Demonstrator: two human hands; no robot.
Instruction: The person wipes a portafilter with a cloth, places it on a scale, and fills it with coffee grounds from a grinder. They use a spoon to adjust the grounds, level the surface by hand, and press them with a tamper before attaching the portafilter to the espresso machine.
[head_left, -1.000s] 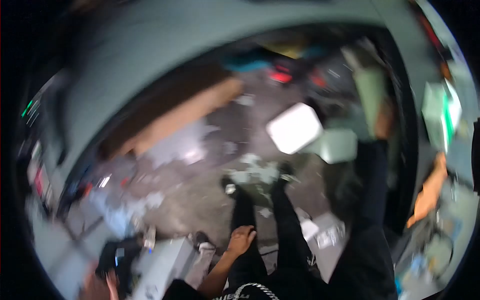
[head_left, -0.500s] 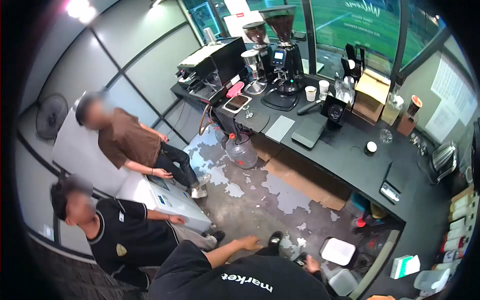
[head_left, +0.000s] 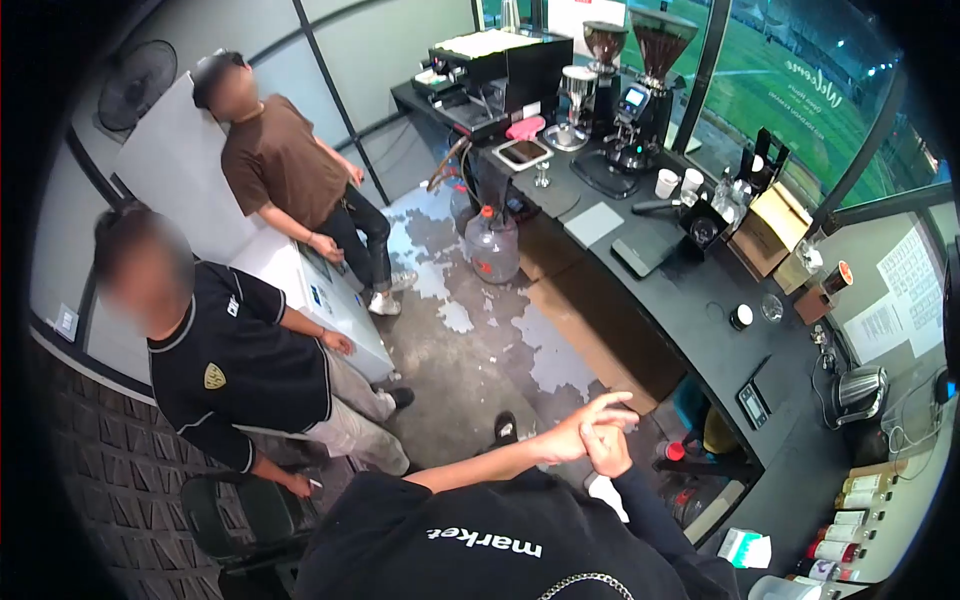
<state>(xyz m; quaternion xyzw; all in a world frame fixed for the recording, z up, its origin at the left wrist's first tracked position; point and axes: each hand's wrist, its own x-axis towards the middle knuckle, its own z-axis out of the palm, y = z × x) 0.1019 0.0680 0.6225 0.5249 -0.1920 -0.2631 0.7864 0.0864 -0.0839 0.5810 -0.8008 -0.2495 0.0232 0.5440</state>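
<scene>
In front of my chest my two hands meet. My left hand (head_left: 568, 438) reaches in from the left on a bare forearm, its fingers stretched toward the right. My right hand (head_left: 607, 452), on a dark-sleeved arm, is pressed against it with fingers closed over part of the left hand. I see no object in either hand. Both hands are above the floor, near the front edge of the black counter (head_left: 690, 330).
Coffee grinders (head_left: 640, 110) and an espresso machine (head_left: 500, 75) stand on the far counter. A person in brown (head_left: 290, 165) leans by a white chest unit (head_left: 340, 310); another in black (head_left: 245, 340) stands nearer. Water jugs (head_left: 492, 250) sit below the counter.
My hands have come up from apart and low to touching each other. The view has shifted, and the nearer person's lowered hand and a chair now show at lower left.
</scene>
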